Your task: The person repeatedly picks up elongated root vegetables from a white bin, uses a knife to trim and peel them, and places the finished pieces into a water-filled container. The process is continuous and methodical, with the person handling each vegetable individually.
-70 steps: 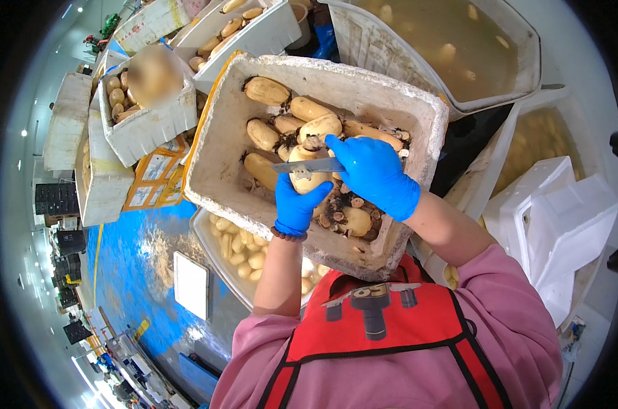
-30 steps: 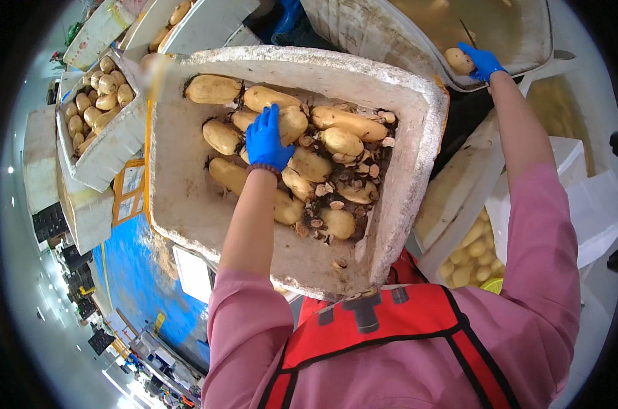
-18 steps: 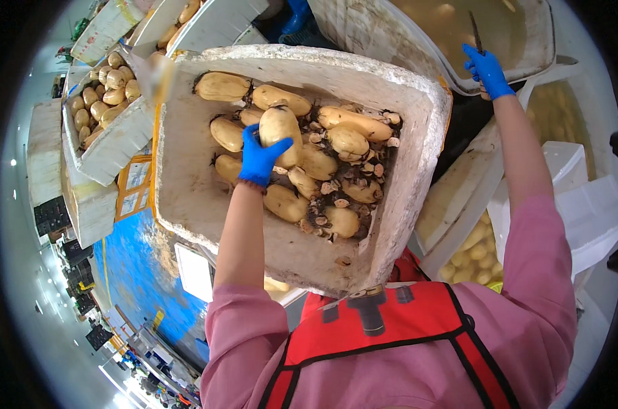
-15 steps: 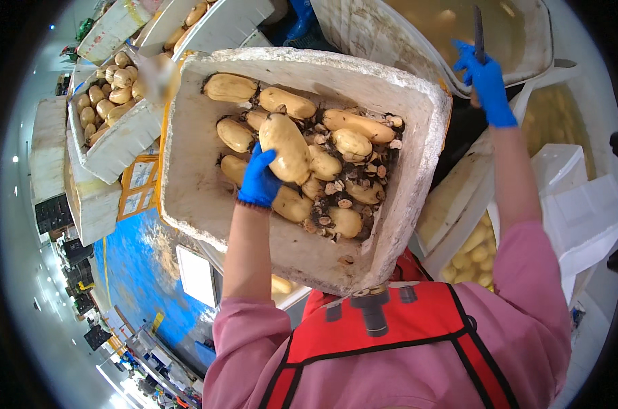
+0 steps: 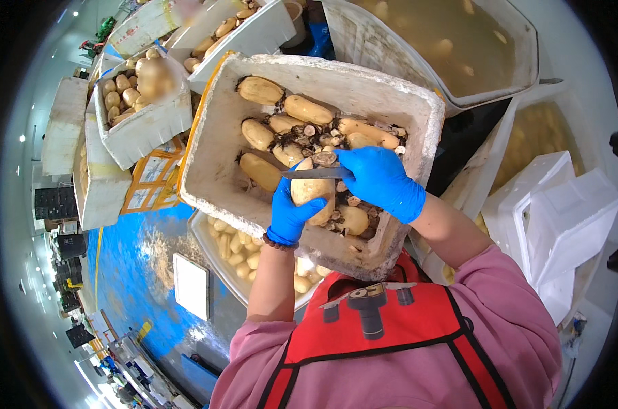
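A: Head view, looking down. Left hand [image 5: 290,213], blue glove, closed round a pale lotus root [image 5: 314,193], fingers wrapped from below, root standing roughly upright in the fist.

B: And the right hand [image 5: 379,180]?

A: Blue glove too, closed on the handle of a knife [image 5: 314,174]. Blade runs flat out to the left from that grip and lies across the upper part of the held root, touching it. Handle itself hidden in the glove.

B: Where is the root in relation to the box?

A: Held over the white foam box [image 5: 220,146], near its front wall. Beyond both grips lie more lotus roots [image 5: 307,109], with dark trimmed ends scattered among them. One root [image 5: 353,219] sits just under the right wrist.

B: Beneath?

A: Below the left forearm, a lower tray of peeled pieces [image 5: 230,247]. Beyond the right hand, a big tub of cloudy water [image 5: 452,48] with pieces floating. Left of the grips, well apart, another foam box of roots [image 5: 142,126]. Blue floor [image 5: 128,269] under it all.
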Motion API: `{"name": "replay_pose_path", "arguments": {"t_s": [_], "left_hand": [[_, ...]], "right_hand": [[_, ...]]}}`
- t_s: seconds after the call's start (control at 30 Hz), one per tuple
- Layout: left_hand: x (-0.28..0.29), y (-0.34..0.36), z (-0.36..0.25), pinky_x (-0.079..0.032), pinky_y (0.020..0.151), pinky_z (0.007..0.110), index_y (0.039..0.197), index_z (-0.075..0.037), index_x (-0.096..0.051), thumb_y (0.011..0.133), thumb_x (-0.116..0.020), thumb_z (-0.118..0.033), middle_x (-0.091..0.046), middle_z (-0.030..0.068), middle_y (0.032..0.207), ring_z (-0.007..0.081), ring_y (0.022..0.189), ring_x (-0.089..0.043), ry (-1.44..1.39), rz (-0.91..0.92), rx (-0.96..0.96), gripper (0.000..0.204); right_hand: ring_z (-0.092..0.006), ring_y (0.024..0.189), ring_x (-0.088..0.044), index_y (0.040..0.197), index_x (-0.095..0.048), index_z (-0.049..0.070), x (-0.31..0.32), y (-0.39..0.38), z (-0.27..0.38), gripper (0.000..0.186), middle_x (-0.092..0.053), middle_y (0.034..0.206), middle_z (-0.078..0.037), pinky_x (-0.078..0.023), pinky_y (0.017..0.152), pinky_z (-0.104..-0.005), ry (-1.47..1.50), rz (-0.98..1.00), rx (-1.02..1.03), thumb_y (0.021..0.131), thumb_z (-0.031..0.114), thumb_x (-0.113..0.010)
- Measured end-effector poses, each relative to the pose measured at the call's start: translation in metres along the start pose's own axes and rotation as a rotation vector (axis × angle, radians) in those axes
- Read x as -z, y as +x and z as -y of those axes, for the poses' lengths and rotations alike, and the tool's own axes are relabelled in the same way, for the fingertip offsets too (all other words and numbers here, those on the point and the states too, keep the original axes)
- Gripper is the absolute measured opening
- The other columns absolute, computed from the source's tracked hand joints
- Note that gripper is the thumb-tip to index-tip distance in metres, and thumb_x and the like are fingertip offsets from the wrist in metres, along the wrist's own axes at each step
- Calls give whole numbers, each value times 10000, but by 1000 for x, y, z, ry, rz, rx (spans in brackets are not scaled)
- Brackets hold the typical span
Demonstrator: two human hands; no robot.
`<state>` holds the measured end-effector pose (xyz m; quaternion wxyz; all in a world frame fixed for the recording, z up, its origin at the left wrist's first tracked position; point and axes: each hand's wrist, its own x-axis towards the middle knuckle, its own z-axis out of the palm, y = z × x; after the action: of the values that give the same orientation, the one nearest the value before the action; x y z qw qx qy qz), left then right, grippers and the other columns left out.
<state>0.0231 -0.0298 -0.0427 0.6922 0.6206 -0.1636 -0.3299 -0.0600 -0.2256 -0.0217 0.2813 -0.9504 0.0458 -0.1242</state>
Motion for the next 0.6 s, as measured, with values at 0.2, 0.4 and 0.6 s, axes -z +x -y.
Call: {"name": "replay_pose_path", "arguments": {"t_s": [0.2, 0.4, 0.6], "left_hand": [[6, -14, -6, -464, 952, 365, 1342, 10, -413, 650, -837, -164, -544, 124, 1246, 221, 1111, -552, 57, -13, -127, 830], [11, -19, -12, -460, 958, 369, 1333, 14, -424, 627, -831, -166, -560, 124, 1223, 224, 1132, -544, 140, -15, -95, 835], [1, -18, -30, -463, 949, 371, 1296, 13, -465, 611, -829, -216, -569, 124, 1212, 233, 1117, -553, -86, 53, -203, 809]], "right_hand": [[-347, 647, -632, 830, -616, 90, 2, -6, 25, 121, -620, 686, -147, -500, 537, -458, 2, 14, 29, 783, 201, -620], [-342, 660, -639, 836, -640, 83, -21, -5, 19, 127, -636, 726, -162, -507, 548, -449, 27, -55, 17, 783, 197, -622], [-341, 629, -634, 749, -659, 36, -51, 1, -88, 214, -630, 686, -204, -507, 580, -447, -93, 21, -309, 816, 217, -567]]}}
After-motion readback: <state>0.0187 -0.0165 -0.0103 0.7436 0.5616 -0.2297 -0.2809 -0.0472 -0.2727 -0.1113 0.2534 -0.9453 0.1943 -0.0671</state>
